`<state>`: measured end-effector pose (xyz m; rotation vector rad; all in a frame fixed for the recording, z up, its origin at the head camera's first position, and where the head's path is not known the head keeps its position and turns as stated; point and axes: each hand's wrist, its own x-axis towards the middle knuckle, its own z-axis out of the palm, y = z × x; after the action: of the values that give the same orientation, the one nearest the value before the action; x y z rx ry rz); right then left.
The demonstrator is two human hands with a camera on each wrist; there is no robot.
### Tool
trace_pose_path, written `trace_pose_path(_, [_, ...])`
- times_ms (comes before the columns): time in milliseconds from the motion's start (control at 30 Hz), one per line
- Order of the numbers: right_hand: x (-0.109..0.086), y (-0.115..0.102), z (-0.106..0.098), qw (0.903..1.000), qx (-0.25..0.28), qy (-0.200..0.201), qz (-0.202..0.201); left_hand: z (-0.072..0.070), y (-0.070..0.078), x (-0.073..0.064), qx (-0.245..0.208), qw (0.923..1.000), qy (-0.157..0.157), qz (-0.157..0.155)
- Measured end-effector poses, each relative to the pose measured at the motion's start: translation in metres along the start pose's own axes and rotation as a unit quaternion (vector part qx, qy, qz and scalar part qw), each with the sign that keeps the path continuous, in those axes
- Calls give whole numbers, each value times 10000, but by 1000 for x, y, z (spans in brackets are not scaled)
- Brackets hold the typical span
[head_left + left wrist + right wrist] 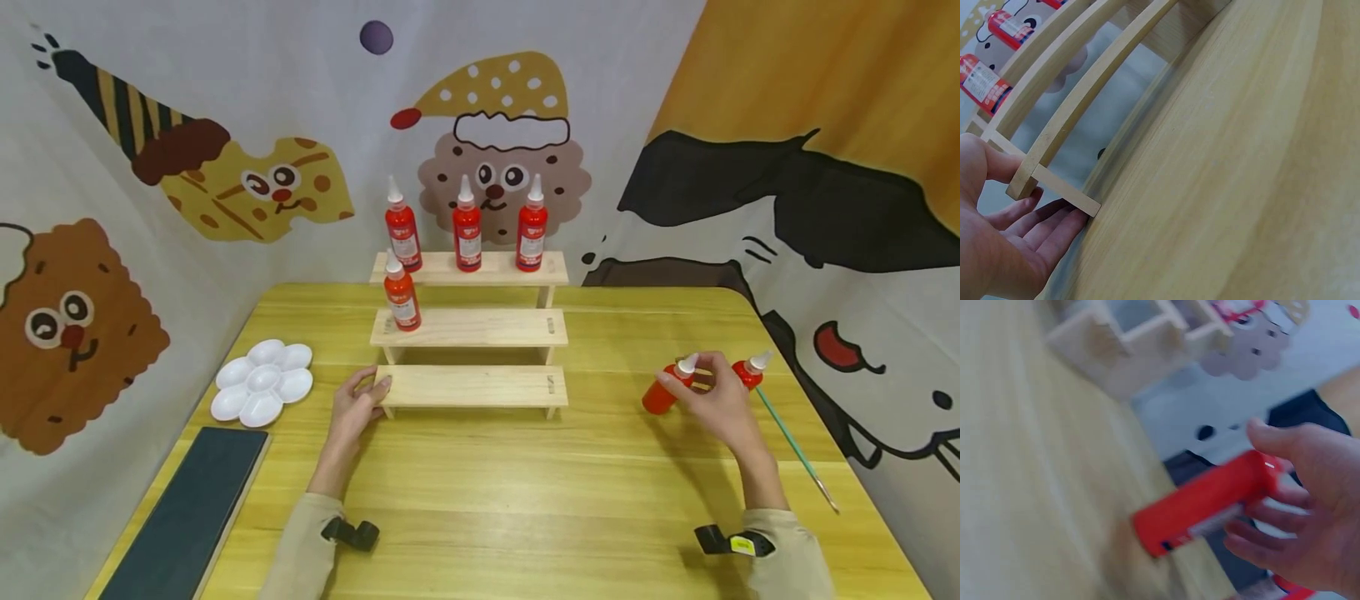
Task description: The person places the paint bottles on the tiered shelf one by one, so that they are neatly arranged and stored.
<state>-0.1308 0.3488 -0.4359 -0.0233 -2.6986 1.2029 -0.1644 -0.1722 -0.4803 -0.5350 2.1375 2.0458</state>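
A three-step wooden display stand (468, 387) stands mid-table. My left hand (358, 406) grips the left end of its lowest step, thumb on top; in the left wrist view the other fingers lie by the stand's side leg (1066, 190). Three red paint bottles with white pointed nozzles, one the middle bottle (467, 237), stand on the top step. Another paint bottle (402, 300) is at the left of the middle step. On the right, my right hand (720, 400) holds a tilted red paint bottle (1204, 503) near its neck. Whether its base touches the table is unclear.
Behind the right hand is one more red paint bottle (748, 372), partly hidden. A green-handled paintbrush (795, 446) lies beside it. At left are a white flower-shaped palette (262, 382) and a dark flat book-like object (187, 517). A cartoon-printed curtain (300, 67) hangs behind the table.
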Motion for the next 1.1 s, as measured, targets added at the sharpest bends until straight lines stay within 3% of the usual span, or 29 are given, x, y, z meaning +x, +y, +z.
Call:
trace_pose_path(100, [2, 4, -10, 9961, 410, -371, -687, 0, -1, 1, -21, 10000, 5, 14])
trace_pose_path(200, [4, 6, -17, 9883, 669, -832, -1093, 0, -2, 2, -65, 10000, 33, 19])
trace_pose_path(400, [6, 11, -19, 9809, 833, -1358, -1116, 1, -2, 3, -85, 9999, 10, 84])
trace_pose_path(567, [7, 14, -14, 9837, 615, -1205, -1181, 1, -3, 2, -95, 9999, 33, 51])
trace_pose_path(767, [7, 11, -7, 9924, 289, -668, -997, 0, -3, 3, -18, 10000, 16, 37])
trace_pose_path(1100, [18, -24, -1, 9937, 113, 104, -1113, 0, -4, 4, -11, 10000, 34, 21])
